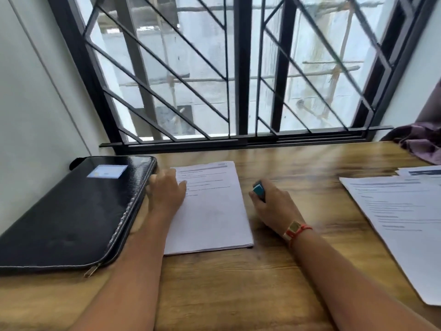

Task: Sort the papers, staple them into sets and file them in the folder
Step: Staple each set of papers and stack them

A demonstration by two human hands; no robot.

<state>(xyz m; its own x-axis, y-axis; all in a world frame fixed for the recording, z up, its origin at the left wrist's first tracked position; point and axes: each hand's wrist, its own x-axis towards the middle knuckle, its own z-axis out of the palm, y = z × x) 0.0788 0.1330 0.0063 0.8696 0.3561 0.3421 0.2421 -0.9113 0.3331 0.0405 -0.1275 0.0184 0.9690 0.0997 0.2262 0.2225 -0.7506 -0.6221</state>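
Observation:
A set of printed papers point(212, 211) lies in the middle of the wooden desk point(226, 283). My left hand point(165, 192) rests flat on the set's upper left corner, fingers spread, next to a black zipped folder point(71, 211) at the left. To the right of the set, my right hand point(272, 206) is closed around a small teal stapler point(258, 189), resting on the desk. More printed sheets point(401, 223) lie spread at the right edge.
A barred window point(238, 80) runs along the desk's far edge. A purple cloth point(422, 144) is bunched at the far right corner. A white wall point(28, 103) stands on the left behind the folder.

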